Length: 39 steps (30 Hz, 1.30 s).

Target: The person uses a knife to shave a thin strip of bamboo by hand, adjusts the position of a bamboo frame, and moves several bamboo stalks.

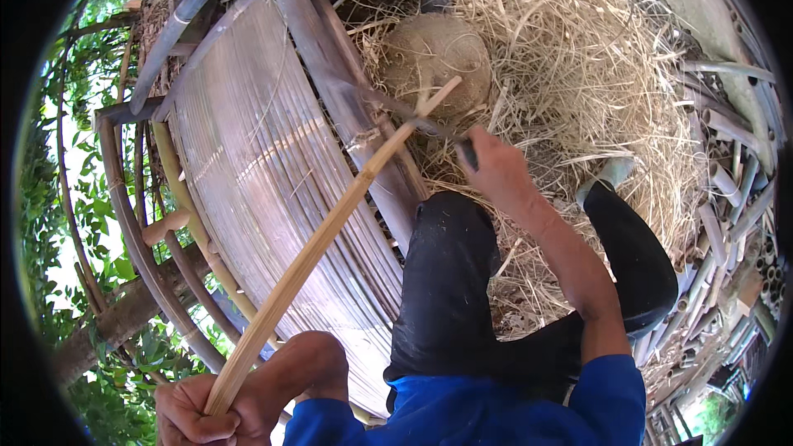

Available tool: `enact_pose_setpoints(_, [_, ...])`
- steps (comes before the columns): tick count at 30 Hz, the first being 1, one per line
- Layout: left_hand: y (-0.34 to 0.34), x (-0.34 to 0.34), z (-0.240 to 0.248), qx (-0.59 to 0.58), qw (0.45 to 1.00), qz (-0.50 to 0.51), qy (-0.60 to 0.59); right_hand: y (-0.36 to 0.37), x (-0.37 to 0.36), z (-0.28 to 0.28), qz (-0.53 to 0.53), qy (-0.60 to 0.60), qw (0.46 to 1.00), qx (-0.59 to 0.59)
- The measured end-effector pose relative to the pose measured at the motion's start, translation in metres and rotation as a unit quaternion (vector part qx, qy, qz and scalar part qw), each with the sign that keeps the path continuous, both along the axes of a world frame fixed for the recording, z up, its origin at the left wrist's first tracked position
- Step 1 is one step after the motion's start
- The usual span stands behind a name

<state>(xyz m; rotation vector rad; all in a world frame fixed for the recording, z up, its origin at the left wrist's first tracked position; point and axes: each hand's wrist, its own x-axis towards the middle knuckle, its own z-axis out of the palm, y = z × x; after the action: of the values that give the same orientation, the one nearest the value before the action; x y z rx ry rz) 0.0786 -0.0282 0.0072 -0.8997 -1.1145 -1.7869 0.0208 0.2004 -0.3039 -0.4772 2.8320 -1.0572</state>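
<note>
Stick [318,244] first, since everything's arranged around it: long, pale, running on a slant from the lower left, across the edge of the slatted bench [260,128], with its far tip in front of the round stump [438,54]. Can't tell if it actually rests on the bench rail or the stump, or just sits above them in this view.

Left hand [268,384] has the near end in a closed fist, fingers wrapped right round it, no gap that I can spot. My guess on why there: holding the very end leaves nearly the whole length free, and those fingers are well apart from the blade.

Right hand [500,169] is closed too, round the dark handle of a knife [435,127]. The blade crosses the stick near its far end, at an angle rather than along it. It's pretty blurry, so no idea how deep it bites, or whether it bites at all.

Legs look sensibly placed, imo. Left leg [446,272] is just beside the bench, right leg [636,256] is off to the other side, and the right forearm comes through between them. Probably that's about elbow room.

Loose pale shavings [570,58] lie thick around the stump, and the poles [731,231] are over by the right edge, which I'd say leaves the knife side fairly uncluttered.
</note>
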Motion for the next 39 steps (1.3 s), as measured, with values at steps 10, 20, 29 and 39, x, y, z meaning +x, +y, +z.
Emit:
enact_pose_setpoints(10, [-0.025,0.016,0.012,0.068,0.996,0.025,-0.056,0.071,-0.019,-0.105,-0.120,-0.150,0.976,0.102])
enact_pose_setpoints(20, [0.023,-0.017,-0.004,0.191,0.966,-0.009,0.172,-0.006,-0.011,-0.018,-0.004,-0.013,0.997,-0.073])
enact_pose_setpoints(29, [-0.002,0.008,0.008,0.085,0.992,0.048,0.079,0.044,-0.048,-0.119,-0.104,-0.166,0.979,0.060])
enact_pose_setpoints(39, [-0.017,0.007,0.003,0.070,0.991,-0.110,0.028,0.009,-0.061,-0.087,-0.081,0.073,0.988,-0.113])
